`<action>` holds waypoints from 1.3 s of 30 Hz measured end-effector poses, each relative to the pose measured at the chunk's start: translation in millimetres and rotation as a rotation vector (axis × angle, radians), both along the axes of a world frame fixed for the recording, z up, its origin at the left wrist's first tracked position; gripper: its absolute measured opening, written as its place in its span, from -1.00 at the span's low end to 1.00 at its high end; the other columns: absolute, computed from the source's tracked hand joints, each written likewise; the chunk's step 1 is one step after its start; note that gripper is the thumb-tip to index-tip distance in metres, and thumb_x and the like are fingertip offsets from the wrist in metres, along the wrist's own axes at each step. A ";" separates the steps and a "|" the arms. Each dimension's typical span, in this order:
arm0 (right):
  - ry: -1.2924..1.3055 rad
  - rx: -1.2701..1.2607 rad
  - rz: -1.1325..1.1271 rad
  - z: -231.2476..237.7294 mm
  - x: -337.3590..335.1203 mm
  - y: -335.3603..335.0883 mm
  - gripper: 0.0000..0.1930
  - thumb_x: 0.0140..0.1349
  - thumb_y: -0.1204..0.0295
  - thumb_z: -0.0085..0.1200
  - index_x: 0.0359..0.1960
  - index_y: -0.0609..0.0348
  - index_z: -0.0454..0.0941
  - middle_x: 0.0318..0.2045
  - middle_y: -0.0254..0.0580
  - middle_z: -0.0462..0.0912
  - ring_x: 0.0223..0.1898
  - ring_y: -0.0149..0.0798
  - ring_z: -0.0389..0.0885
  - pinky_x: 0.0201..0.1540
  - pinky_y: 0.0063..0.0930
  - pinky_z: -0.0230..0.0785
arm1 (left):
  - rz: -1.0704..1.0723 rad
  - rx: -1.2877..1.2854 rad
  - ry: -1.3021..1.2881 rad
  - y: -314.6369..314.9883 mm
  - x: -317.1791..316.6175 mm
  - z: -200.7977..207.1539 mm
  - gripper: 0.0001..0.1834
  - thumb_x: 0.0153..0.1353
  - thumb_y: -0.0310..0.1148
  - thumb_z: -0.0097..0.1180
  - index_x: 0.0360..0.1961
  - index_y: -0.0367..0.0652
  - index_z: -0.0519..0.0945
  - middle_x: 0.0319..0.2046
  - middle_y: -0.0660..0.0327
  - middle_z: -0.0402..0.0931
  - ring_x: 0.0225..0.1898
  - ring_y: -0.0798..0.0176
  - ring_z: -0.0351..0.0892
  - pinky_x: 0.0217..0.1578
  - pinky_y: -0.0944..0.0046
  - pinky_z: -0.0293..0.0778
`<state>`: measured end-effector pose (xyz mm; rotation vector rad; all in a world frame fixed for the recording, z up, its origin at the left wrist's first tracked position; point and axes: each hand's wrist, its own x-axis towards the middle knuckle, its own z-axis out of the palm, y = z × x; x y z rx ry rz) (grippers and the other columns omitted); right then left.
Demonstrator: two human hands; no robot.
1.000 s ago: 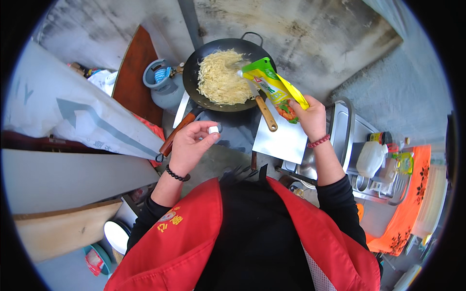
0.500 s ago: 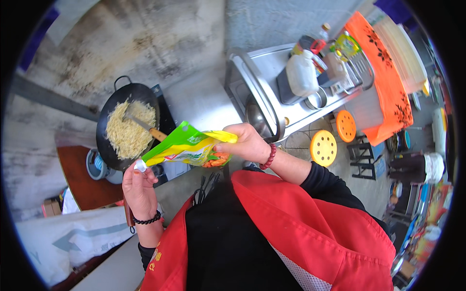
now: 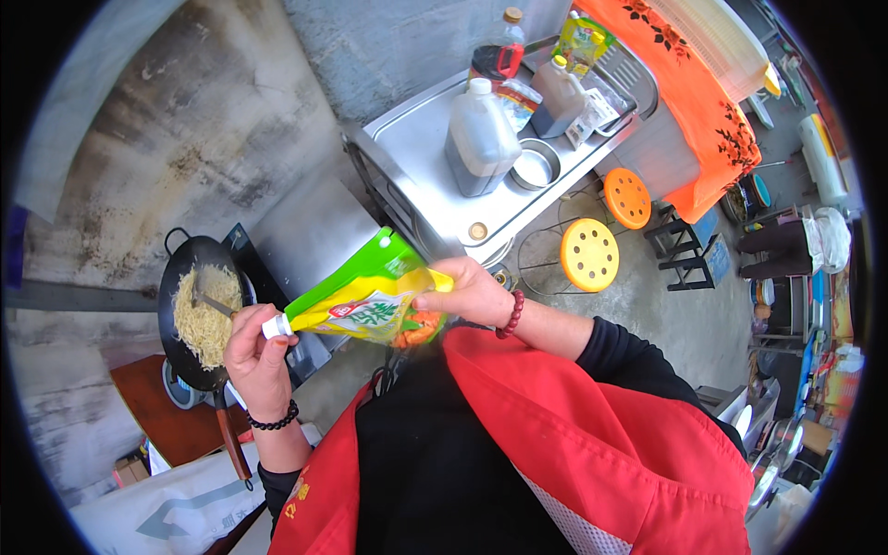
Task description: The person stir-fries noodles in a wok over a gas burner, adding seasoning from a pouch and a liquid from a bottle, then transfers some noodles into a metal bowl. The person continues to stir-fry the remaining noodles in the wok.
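Your left hand [image 3: 259, 370] and right hand [image 3: 474, 294] grip a pouch [image 3: 356, 305] near the steel table [image 3: 416, 153] and 2 round stools [image 3: 589, 264].

Fingers lost behind the pouch

The pouch [image 3: 370, 303] hides most of the right hand's [image 3: 467, 294] fingers. Whether the left hand [image 3: 259, 363] grips the white cap [image 3: 277, 326] or only touches it is hard to tell. That hand also covers the spatula's [image 3: 216, 305] handle, while the blade blurs into the pale shreds [image 3: 202, 338]. The wok [image 3: 169, 319] blocks most of a grey cylinder [image 3: 181, 393]. The lower edge crops the red vest [image 3: 573, 416]; clutter along the right rim is too small to identify.
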<state>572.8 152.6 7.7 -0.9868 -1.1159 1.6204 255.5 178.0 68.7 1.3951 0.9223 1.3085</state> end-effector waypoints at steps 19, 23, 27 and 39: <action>0.049 0.010 -0.302 -17.5 114.5 -25.0 -0.81 0.27 0.53 0.32 -0.12 0.32 0.69 -0.31 -0.42 0.70 -0.25 -0.58 0.57 -0.17 -0.60 0.46 | -0.322 -0.032 0.030 49.8 151.5 18.0 -0.53 0.28 -0.49 0.30 0.22 -0.31 0.58 0.21 0.04 0.51 0.21 0.17 0.52 0.20 0.20 0.44; 0.031 0.021 -0.310 -23.5 127.0 -24.9 -0.79 0.28 0.55 0.30 -0.07 0.32 0.69 -0.24 -0.39 0.73 -0.20 -0.55 0.61 -0.11 -0.59 0.49 | -0.219 -0.135 -0.211 40.5 178.5 12.3 -0.56 0.31 -0.43 0.29 0.19 -0.31 0.59 0.07 0.08 0.60 0.03 0.31 0.58 0.01 0.35 0.49; -0.015 0.043 -0.312 -27.9 134.3 -22.5 -0.81 0.26 0.55 0.31 -0.11 0.31 0.71 -0.27 -0.37 0.73 -0.21 -0.56 0.61 -0.13 -0.59 0.49 | -0.045 -0.168 0.178 50.9 174.9 9.4 -0.73 0.38 -0.35 0.26 -0.03 -0.34 0.69 -0.16 0.21 0.59 -0.28 0.48 0.50 -0.28 0.45 0.44; -0.023 0.066 -0.353 -37.6 147.6 -18.3 -0.82 0.27 0.57 0.28 -0.10 0.30 0.70 -0.26 -0.33 0.75 -0.24 -0.51 0.65 -0.13 -0.56 0.51 | -0.120 -0.113 0.174 50.7 186.1 8.8 -0.74 0.32 -0.51 0.26 0.01 -0.32 0.70 -0.16 0.20 0.60 -0.30 0.44 0.56 -0.33 0.46 0.54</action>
